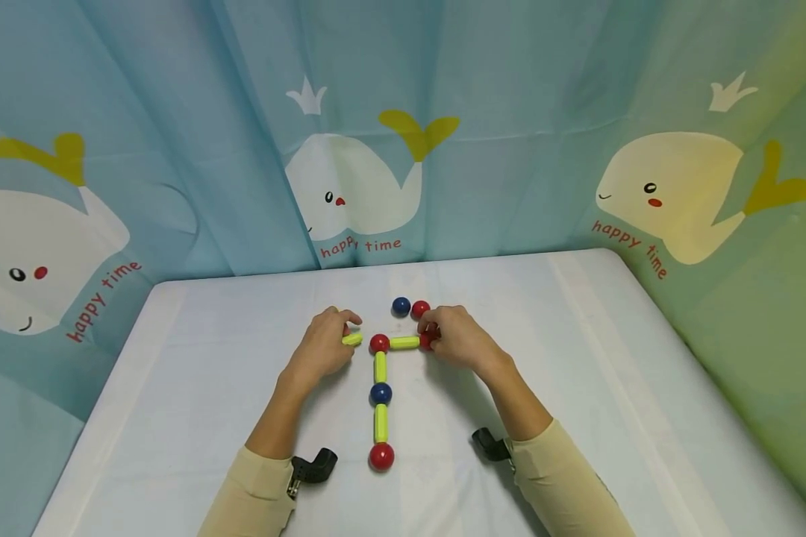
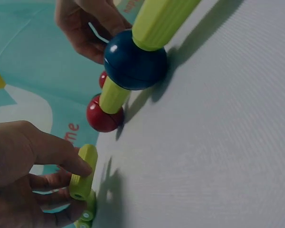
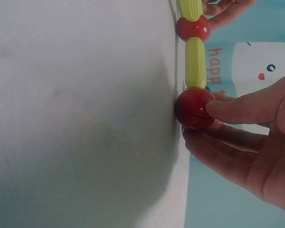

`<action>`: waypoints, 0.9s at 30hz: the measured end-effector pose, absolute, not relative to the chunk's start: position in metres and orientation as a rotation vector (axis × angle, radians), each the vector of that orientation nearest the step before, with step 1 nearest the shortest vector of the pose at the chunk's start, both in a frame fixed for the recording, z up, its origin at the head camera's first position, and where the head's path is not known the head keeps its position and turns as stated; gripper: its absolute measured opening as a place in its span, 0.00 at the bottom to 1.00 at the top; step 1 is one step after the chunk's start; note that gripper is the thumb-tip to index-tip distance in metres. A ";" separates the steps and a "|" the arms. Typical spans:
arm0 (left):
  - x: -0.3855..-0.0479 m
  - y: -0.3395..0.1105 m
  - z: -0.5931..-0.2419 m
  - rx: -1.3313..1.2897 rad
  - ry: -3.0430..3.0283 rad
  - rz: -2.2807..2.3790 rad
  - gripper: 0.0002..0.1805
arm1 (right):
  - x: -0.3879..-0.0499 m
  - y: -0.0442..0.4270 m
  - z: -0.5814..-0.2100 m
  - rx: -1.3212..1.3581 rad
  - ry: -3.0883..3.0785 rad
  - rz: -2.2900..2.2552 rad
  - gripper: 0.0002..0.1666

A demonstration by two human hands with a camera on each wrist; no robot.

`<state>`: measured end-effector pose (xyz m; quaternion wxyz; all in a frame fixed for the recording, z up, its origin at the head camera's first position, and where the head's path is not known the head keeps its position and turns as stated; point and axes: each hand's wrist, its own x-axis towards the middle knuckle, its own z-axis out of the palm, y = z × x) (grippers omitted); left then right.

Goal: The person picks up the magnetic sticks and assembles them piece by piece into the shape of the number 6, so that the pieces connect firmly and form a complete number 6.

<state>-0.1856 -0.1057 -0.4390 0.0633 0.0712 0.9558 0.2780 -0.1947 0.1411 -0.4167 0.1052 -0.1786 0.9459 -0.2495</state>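
Observation:
My left hand (image 1: 324, 343) pinches a yellow-green rod (image 2: 83, 172) between thumb and fingers, apart from the built shape and left of its corner. With thumb and fingertips, my right hand (image 1: 462, 337) grips a red ball (image 3: 194, 108) at the right end of a horizontal rod (image 1: 404, 342). That rod meets a corner red ball (image 1: 379, 343). From this corner a line runs toward me: a rod (image 1: 380, 367), a blue ball (image 1: 380, 393), another rod (image 1: 380, 424) and a red ball (image 1: 381, 456) at the near end.
Behind the right hand, a loose blue ball (image 1: 401, 306) and a red ball (image 1: 420, 309) lie side by side. More yellow-green rods (image 2: 89, 209) lie by the left fingers, partly hidden. The white table (image 1: 195, 388) ends at a whale-print curtain (image 1: 510, 186).

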 end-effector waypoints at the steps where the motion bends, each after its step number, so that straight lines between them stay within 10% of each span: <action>1: -0.185 -0.106 -0.438 0.232 2.885 0.831 0.22 | -0.195 0.141 -0.417 -0.526 2.787 -0.736 0.16; 27: -0.169 -0.089 -0.413 0.641 2.690 0.973 0.14 | -0.196 0.143 -0.418 -0.579 2.808 -0.715 0.16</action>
